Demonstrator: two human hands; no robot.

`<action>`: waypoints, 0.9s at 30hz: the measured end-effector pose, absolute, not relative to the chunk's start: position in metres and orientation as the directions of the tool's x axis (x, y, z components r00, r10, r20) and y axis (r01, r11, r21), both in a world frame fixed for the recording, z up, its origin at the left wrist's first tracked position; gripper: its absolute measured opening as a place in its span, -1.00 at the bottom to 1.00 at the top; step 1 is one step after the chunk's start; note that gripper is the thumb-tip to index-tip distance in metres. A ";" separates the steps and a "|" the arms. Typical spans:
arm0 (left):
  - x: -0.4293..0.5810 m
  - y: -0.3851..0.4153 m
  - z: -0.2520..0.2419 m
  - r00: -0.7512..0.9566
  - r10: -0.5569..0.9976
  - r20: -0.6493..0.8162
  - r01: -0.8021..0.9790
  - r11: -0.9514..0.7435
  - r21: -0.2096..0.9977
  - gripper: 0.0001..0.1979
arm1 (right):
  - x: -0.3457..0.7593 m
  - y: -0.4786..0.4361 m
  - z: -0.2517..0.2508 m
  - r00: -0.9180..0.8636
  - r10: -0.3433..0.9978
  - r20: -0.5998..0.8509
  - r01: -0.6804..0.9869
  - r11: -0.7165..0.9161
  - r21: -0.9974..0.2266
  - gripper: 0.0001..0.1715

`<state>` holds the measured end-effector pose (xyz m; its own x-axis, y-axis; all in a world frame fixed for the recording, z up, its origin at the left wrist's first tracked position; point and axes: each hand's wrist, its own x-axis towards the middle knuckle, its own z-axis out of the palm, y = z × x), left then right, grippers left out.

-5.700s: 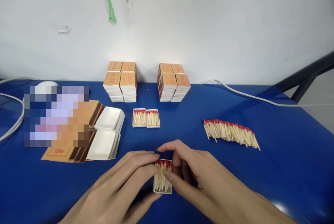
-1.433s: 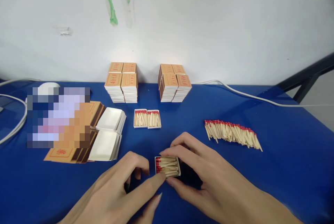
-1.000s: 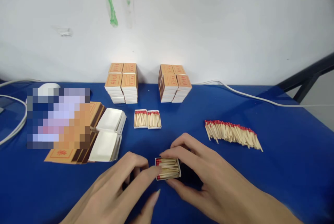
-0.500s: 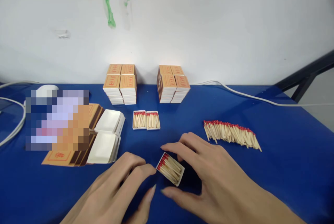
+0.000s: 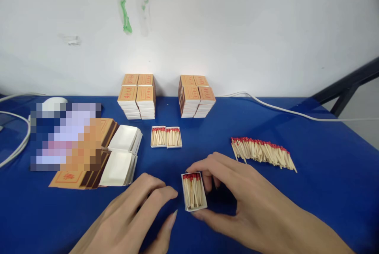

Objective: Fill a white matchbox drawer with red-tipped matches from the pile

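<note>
A white matchbox tray (image 5: 194, 191) full of red-tipped matches lies on the blue table (image 5: 310, 191), red tips pointing away from me. My right hand (image 5: 237, 198) pinches it, index finger at its far end and thumb at its near end. My left hand (image 5: 139, 214) rests on the table just left of the tray, fingers loosely curled, not touching it and holding nothing. Two more filled trays (image 5: 166, 137) sit side by side further back.
A heap of loose matches (image 5: 262, 151) lies to the right. Two stacks of closed matchboxes (image 5: 136, 96) (image 5: 195, 95) stand by the wall. Empty white trays (image 5: 121, 151) and flat orange sleeves (image 5: 69, 177) lie at left. White cables (image 5: 284, 108) run along the back.
My right hand has turned the filled tray from lying crosswise to lengthwise, red tips now away from me. My left hand has let go of it and drawn back slightly.
</note>
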<state>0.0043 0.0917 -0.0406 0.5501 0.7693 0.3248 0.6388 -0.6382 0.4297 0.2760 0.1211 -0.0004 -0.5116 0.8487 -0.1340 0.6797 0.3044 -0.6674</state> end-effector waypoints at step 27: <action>0.004 0.093 -0.040 0.561 0.754 0.342 0.641 -0.657 0.397 -0.69 | 0.274 0.122 -0.003 -0.517 0.846 -0.130 0.700 0.331 -0.632 -0.51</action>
